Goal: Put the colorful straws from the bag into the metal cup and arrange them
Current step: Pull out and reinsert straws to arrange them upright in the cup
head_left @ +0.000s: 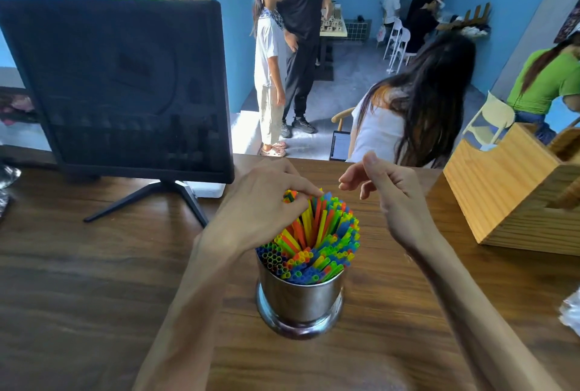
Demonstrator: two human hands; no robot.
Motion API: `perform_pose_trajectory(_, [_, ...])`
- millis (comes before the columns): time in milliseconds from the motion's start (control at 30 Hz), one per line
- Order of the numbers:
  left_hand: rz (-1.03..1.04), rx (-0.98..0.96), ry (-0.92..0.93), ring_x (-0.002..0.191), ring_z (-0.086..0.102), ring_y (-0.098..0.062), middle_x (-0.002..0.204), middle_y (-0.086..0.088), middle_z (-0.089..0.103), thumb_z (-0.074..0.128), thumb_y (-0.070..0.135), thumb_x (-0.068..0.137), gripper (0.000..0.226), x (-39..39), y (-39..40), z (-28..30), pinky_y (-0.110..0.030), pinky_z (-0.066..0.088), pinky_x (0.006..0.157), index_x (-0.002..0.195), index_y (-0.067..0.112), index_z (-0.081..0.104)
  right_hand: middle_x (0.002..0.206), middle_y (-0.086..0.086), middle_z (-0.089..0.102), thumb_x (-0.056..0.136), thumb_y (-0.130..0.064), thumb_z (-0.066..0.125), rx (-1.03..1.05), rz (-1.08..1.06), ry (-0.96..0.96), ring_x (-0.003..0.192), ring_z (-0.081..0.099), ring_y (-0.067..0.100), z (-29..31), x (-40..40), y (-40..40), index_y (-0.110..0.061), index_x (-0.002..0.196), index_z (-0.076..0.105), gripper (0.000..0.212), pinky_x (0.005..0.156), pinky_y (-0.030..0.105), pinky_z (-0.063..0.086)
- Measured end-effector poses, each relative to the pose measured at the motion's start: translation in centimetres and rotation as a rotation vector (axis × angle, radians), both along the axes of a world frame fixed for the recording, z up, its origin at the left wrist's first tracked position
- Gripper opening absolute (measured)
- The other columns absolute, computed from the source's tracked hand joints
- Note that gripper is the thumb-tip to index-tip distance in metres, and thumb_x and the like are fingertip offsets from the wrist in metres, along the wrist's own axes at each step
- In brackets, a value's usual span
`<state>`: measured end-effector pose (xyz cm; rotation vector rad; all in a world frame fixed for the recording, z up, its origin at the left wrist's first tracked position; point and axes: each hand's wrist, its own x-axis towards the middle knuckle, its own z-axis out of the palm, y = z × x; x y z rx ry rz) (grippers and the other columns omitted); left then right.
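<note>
The shiny metal cup [299, 298] stands on the wooden counter [94, 280], packed full of colorful straws [317, 240]. The left hand [260, 202] reaches over the cup, and its fingers pinch the tops of a few straws at the cup's far side. The right hand [389, 193] floats just past the cup's right side, fingers loosely curled, holding nothing. A black screen [119, 86] stands behind the cup to the left. A wooden box [514, 189] sits to the cup's right.
</note>
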<state>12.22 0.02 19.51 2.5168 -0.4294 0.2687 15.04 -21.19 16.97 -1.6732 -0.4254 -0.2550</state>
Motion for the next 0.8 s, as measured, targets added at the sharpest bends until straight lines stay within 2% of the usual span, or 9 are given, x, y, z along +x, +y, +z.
perform_pose_trajectory(200, [0.02, 0.105, -0.032, 0.101, 0.049, -0.005, 0.102, 0.021, 0.059, 0.057, 0.033, 0.095, 0.027, -0.5, 0.1, 0.3, -0.036, 0.05, 0.085, 0.11, 0.046, 0.076, 0.081, 0.011, 0.074, 0.104, -0.037, 0.042, -0.011, 0.0, 0.014, 0.079, 0.065, 0.026, -0.1, -0.1, 0.0, -0.007, 0.081, 0.074, 0.049, 0.067, 0.027, 0.043])
perform_pose_trajectory(300, [0.035, 0.148, -0.076, 0.103, 0.051, -0.008, 0.105, 0.019, 0.062, 0.062, 0.043, 0.091, 0.022, -0.9, -0.1, 0.5, -0.036, 0.051, 0.084, 0.108, 0.046, 0.075, 0.081, 0.008, 0.074, 0.104, -0.037, 0.042, -0.018, 0.013, 0.016, 0.08, 0.064, 0.02, -0.2, -0.2, 0.2, -0.01, 0.08, 0.074, 0.048, 0.067, 0.026, 0.043])
perform_pose_trajectory(467, [0.032, 0.207, -0.103, 0.103, 0.052, -0.01, 0.103, 0.016, 0.062, 0.069, 0.05, 0.088, 0.017, -0.8, -0.2, 0.6, -0.031, 0.043, 0.077, 0.104, 0.044, 0.073, 0.082, 0.006, 0.074, 0.106, -0.04, 0.041, -0.069, 0.025, 0.017, 0.085, 0.064, 0.029, -0.4, -0.3, 0.1, -0.008, 0.084, 0.075, 0.051, 0.067, 0.025, 0.044])
perform_pose_trajectory(633, [0.018, 0.189, -0.135, 0.095, 0.047, -0.007, 0.1, 0.017, 0.059, 0.067, 0.063, 0.084, 0.022, -0.4, -0.3, 0.4, -0.028, 0.035, 0.07, 0.086, 0.042, 0.063, 0.084, 0.002, 0.075, 0.108, -0.041, 0.041, -0.129, 0.029, 0.011, 0.083, 0.065, 0.022, -0.7, -0.4, 0.2, -0.013, 0.084, 0.075, 0.05, 0.068, 0.023, 0.046])
perform_pose_trajectory(733, [-0.023, 0.168, -0.096, 0.096, 0.044, -0.006, 0.098, 0.016, 0.058, 0.066, 0.065, 0.082, 0.025, 0.2, -0.2, 0.4, -0.033, 0.041, 0.073, 0.083, 0.04, 0.061, 0.084, 0.002, 0.074, 0.108, -0.04, 0.041, -0.157, 0.045, -0.001, 0.079, 0.063, 0.014, -0.7, -0.4, 0.3, -0.014, 0.083, 0.075, 0.05, 0.069, 0.024, 0.045])
perform_pose_trajectory(800, [-0.05, 0.13, -0.06, 0.094, 0.043, -0.003, 0.096, 0.016, 0.057, 0.067, 0.062, 0.083, 0.024, 0.4, 0.1, 0.3, -0.03, 0.042, 0.076, 0.083, 0.039, 0.061, 0.085, 0.003, 0.074, 0.108, -0.04, 0.042, -0.172, 0.056, -0.006, 0.079, 0.062, 0.008, -0.7, -0.5, 0.3, -0.015, 0.083, 0.075, 0.049, 0.071, 0.021, 0.045])
